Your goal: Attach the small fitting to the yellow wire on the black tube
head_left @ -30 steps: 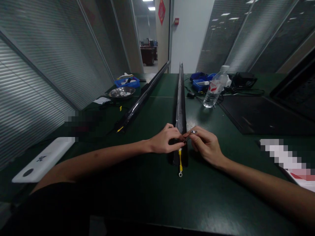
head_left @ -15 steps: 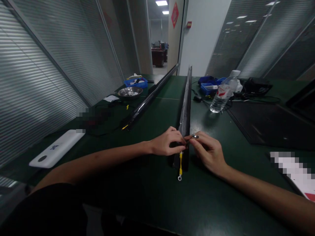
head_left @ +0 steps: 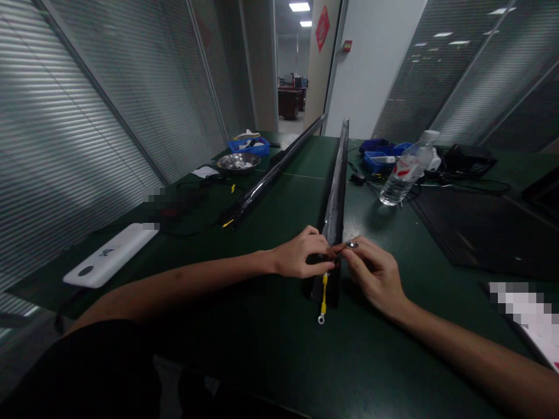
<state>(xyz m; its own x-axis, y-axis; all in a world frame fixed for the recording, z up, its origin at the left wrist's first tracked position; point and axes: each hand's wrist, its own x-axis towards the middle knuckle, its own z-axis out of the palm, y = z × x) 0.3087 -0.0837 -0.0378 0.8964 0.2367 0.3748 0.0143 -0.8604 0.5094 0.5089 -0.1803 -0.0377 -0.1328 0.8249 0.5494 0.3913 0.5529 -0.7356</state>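
Note:
A long dark channel-shaped strip (head_left: 335, 201) runs away from me along the table. From its near end comes a yellow wire with a metal ring terminal (head_left: 321, 319) at its tip. Over that end, my left hand (head_left: 303, 254) bends its thumb and forefinger together; whatever is between them is hidden. My right hand (head_left: 375, 270) faces it from the right, its thumb and forefinger closed on a small shiny metal piece (head_left: 351, 244), too small to name. The fingertips of both hands almost meet above the strip.
A second long dark strip (head_left: 271, 174) lies to the left, near a metal bowl (head_left: 239, 164) and a blue tray (head_left: 248, 146). On the right are a tilted water bottle (head_left: 404, 174), another blue tray (head_left: 378, 163) and a black mat (head_left: 480, 224). A white device (head_left: 111, 256) lies far left.
The whole view has shifted slightly, so the scene sits a little further right. Both hands keep nearly the same pose at the strip's near end.

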